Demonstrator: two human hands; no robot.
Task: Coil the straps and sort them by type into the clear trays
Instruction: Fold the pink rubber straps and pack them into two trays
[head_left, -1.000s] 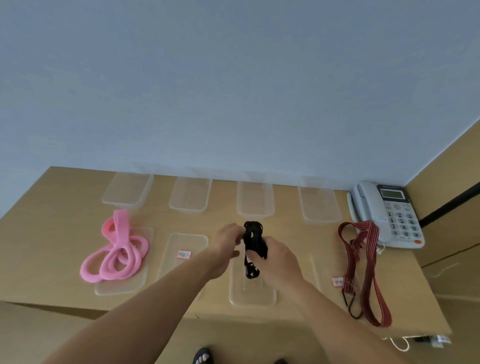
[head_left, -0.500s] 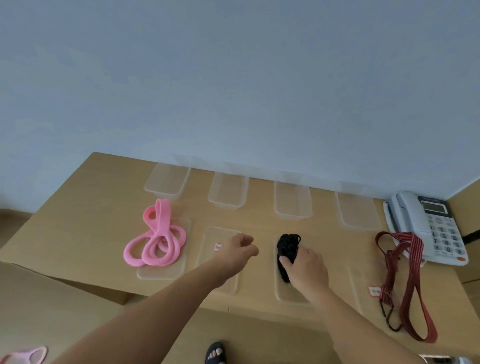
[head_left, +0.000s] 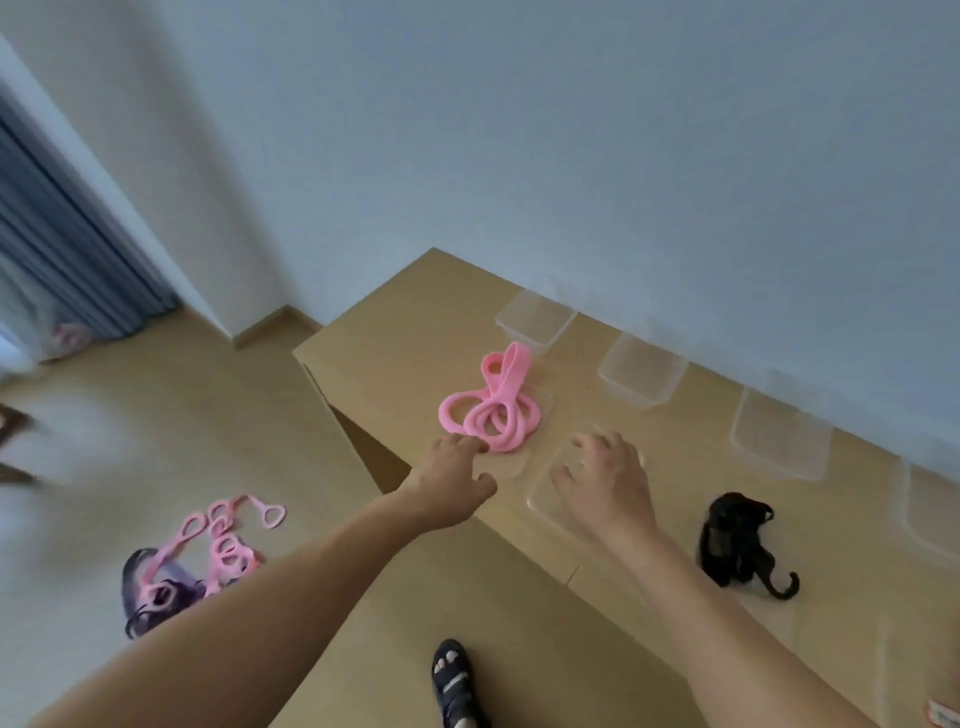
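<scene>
Lying coiled near the middle of the frame, the pink strap (head_left: 493, 415) rests on the wooden table (head_left: 395, 332). The left hand (head_left: 452, 480) has its fingers apart and relaxed, the tips just at the strap's edge, gripping nothing. The right hand (head_left: 605, 480) is spread open above a flat clear tray (head_left: 545, 506). The black strap (head_left: 727, 540) lies bundled at the lower right, apart from both hands.

Single head-worn view, standing above table (head_left: 395, 332) front edge, facing forward-down toward table's left corner; wall (head_left: 571, 156) behind table, floor (head_left: 182, 415) left of table; frame rolled, table edges run diagonal; close range
</scene>
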